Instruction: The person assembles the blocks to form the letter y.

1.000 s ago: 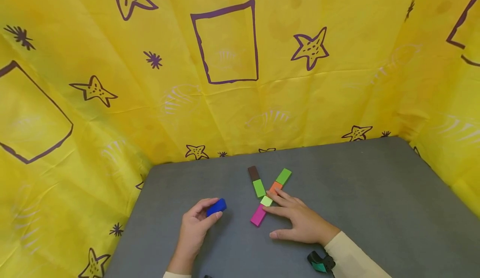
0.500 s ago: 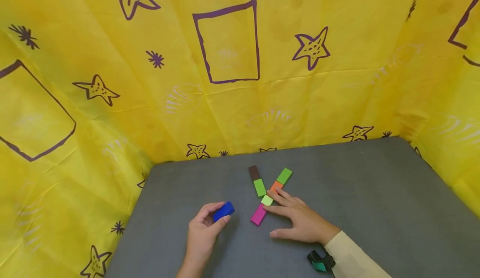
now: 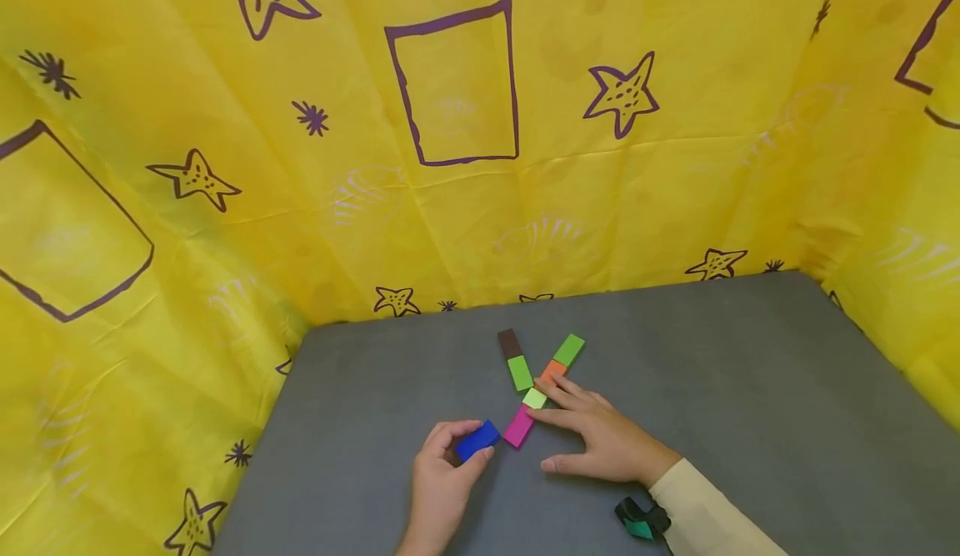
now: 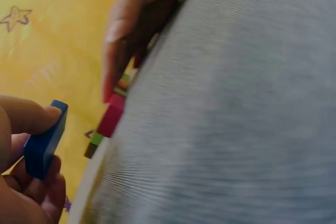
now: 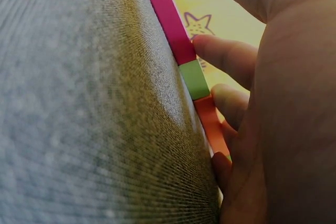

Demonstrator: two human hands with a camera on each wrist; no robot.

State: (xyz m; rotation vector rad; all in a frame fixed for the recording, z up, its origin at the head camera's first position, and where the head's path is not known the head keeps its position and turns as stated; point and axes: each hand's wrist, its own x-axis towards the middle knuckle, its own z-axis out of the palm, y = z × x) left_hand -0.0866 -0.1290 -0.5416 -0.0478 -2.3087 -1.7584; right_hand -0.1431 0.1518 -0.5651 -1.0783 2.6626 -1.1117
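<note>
My left hand [image 3: 442, 473] pinches a blue block [image 3: 477, 441] between thumb and fingers, just left of the lower end of a magenta block [image 3: 518, 428]. In the left wrist view the blue block [image 4: 44, 142] is tilted in the fingers. My right hand [image 3: 607, 443] lies with fingers spread, its fingertips touching the row of blocks. That slanting row runs from the magenta block through a light green block [image 3: 535, 398] and an orange block [image 3: 552, 371] to a green block [image 3: 570, 350]. Another green block [image 3: 520, 374] branches up-left, with a brown block [image 3: 509, 343] at its far end.
The blocks lie on a grey table [image 3: 390, 373]. A yellow cloth [image 3: 465, 231] printed with starfish and frames hangs behind the table and at both sides. A black and green strap [image 3: 642, 520] is near the right wrist.
My left hand has carried the blue block rightward and slightly nearer to me, up close to the magenta block. The right hand and the laid blocks stay in place.
</note>
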